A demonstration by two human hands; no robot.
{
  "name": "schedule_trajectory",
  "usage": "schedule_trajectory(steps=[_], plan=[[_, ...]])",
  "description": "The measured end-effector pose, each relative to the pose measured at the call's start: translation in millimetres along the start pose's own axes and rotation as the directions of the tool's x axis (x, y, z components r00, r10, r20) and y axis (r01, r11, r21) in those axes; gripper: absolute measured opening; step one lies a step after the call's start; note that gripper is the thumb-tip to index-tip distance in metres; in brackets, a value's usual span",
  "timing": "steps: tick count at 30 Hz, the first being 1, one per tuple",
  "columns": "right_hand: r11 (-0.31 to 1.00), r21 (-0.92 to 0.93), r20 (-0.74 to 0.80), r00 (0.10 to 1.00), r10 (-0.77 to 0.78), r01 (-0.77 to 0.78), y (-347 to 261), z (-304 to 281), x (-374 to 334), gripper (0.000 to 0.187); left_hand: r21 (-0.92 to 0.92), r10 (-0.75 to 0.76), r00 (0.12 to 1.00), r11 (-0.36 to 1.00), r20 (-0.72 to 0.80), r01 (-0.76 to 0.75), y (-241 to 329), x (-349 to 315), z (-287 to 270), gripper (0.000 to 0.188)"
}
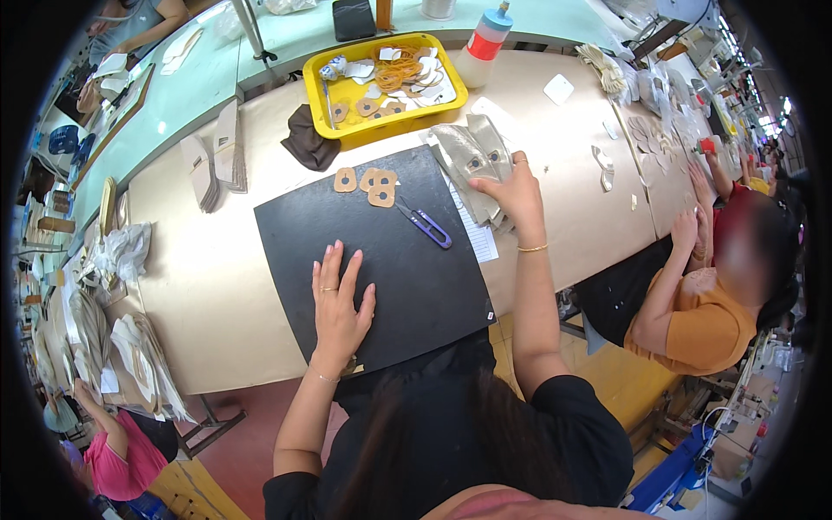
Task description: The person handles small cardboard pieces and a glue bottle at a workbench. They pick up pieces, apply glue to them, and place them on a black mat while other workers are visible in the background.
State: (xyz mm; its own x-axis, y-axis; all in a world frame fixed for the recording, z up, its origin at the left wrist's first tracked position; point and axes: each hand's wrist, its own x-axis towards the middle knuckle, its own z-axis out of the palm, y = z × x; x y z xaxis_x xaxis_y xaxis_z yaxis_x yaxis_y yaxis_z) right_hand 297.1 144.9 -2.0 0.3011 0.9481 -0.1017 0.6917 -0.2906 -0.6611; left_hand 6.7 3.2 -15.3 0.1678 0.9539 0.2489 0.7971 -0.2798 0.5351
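Observation:
My left hand (342, 303) lies flat with spread fingers on a black mat (364, 251), holding nothing. At the mat's far right corner, my right hand (517, 201) grips the right edge of a stack of silvery-beige cut pieces (461, 156). Two dark spots show on the top piece; some fingertips are hidden behind the stack. A printed sheet (477, 236) sticks out under it. Between my hands lie purple-handled thread snips (430, 229). Several small tan rounded patches with dark centres (382, 192) rest near the mat's far edge.
Beyond the mat, a yellow tray (347, 133) holds rubber bands and small cut pieces, beside a red-labelled bottle (485, 45). A dark brown cloth (309, 143) and strip stacks (229, 149) lie left. A person in orange (698, 325) works at the right.

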Motion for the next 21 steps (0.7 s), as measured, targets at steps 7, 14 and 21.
schedule_trajectory(steps=[7, 14, 21], plan=[[0.83, 0.556, 0.016, 0.997, -0.071, 0.05, 0.5, -42.7, -5.0, 0.068, -0.065, -0.019, 0.999, 0.998, -0.028, 0.017, -3.3, 0.7, -1.0, 0.056], [0.783, 0.606, 0.034, 0.979, -0.202, 0.141, -25.3, -75.7, -10.8, 0.072, -0.226, -0.067, 0.995, 0.973, -0.078, 0.048, -2.3, 3.7, -7.6, 0.055], [0.721, 0.692, 0.243, 0.952, -0.188, -0.034, -44.2, -54.3, -20.1, 0.08, -0.854, -0.247, 0.954, 0.446, 0.169, 0.267, 30.7, 59.8, 6.1, 0.053]])
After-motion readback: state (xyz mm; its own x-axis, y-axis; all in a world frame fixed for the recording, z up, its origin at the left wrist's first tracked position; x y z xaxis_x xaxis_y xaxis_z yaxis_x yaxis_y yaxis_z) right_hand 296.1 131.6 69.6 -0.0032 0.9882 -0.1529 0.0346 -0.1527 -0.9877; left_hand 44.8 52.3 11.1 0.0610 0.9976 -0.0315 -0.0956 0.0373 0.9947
